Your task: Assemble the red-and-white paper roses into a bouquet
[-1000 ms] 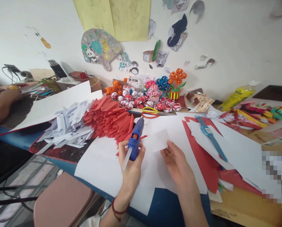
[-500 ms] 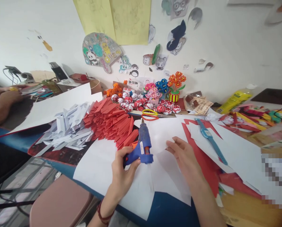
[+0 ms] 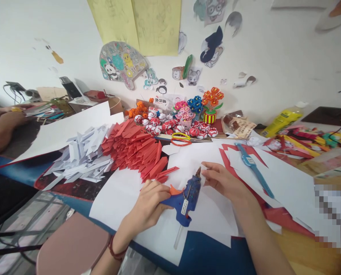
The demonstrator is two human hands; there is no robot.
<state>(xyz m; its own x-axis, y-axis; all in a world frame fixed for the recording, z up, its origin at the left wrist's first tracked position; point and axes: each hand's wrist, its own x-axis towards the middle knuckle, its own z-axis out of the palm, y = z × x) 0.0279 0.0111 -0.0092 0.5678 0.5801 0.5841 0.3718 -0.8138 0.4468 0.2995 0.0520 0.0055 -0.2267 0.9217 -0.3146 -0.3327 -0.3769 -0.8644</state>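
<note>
My left hand (image 3: 152,204) is wrapped round the handle of a blue glue gun (image 3: 187,198) with an orange trigger. The gun tilts up to the right, and a clear glue stick (image 3: 178,236) sticks out of its lower end. Close beside the nozzle is my right hand (image 3: 216,177), its thumb and fingertips drawn together; anything between them is too small or hidden to make out. White paper sheets (image 3: 116,202) lie beneath both hands. Folded red paper pieces (image 3: 133,147) are heaped to the left, beside a pile of white ones (image 3: 84,152).
Red and white paper balls (image 3: 170,124) and yellow and red scissors (image 3: 181,139) are at the back. A blue watch (image 3: 253,166) rests on paper at right, with a yellow bottle (image 3: 285,118) behind. Another person's hand (image 3: 13,118) shows at far left.
The glue gun has swung rightward and tilted, bringing its nozzle beside my right hand. My left hand has turned with it. My right hand's fingers have drawn closer together.
</note>
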